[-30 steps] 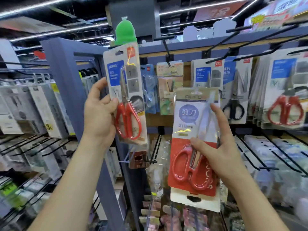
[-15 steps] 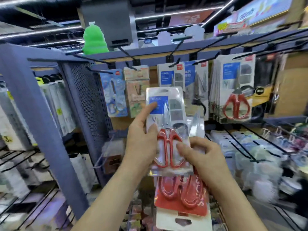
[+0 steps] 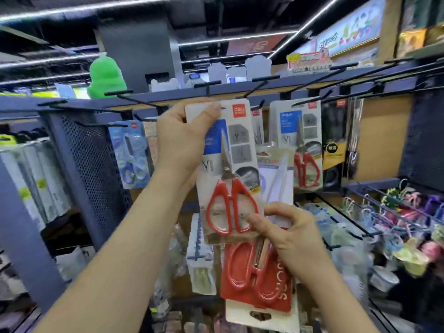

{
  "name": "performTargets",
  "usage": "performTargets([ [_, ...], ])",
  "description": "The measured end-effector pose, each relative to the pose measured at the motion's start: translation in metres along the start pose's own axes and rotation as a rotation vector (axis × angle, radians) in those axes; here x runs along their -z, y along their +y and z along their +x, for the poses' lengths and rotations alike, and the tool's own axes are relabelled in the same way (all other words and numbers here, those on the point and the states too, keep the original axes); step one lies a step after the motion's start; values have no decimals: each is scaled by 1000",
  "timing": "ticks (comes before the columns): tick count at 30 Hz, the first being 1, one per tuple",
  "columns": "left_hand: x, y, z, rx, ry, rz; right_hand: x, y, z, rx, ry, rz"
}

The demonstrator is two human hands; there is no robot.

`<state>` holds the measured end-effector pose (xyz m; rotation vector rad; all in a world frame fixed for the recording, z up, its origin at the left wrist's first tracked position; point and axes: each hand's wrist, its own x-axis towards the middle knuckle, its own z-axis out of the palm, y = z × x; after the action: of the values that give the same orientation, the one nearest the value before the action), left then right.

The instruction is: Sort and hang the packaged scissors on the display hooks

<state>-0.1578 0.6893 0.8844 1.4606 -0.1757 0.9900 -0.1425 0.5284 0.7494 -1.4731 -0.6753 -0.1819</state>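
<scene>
Head view: the left hand (image 3: 182, 143) curls thumb and fingers round the top edge of a white scissors pack (image 3: 240, 140), held upright just under the black hooks (image 3: 265, 78) of the top rail (image 3: 312, 85). The right hand (image 3: 296, 241) presses its thumb on that pack's bottom corner and grips a red scissors pack (image 3: 249, 282) behind it, hang hole downward. A matching white pack (image 3: 304, 145) hangs just beside, to the right.
</scene>
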Motion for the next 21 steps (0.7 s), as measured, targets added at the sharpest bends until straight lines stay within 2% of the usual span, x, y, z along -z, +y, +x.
performTargets([
  [2,-1,-1,12,-68,19,127,-1,-2,5,-21,9,26],
  [4,1,-8,21,-65,42,213,-4,-3,9,-40,-12,61],
  [12,10,-13,39,162,30,142,-11,-11,18,-94,-69,166],
  [16,13,-22,37,254,8,157,-21,-7,21,-106,-36,187],
  [18,21,-32,20,224,-10,105,-26,-4,26,-107,5,174],
  [21,37,-49,-11,69,-135,218,-29,1,34,-102,48,108],
])
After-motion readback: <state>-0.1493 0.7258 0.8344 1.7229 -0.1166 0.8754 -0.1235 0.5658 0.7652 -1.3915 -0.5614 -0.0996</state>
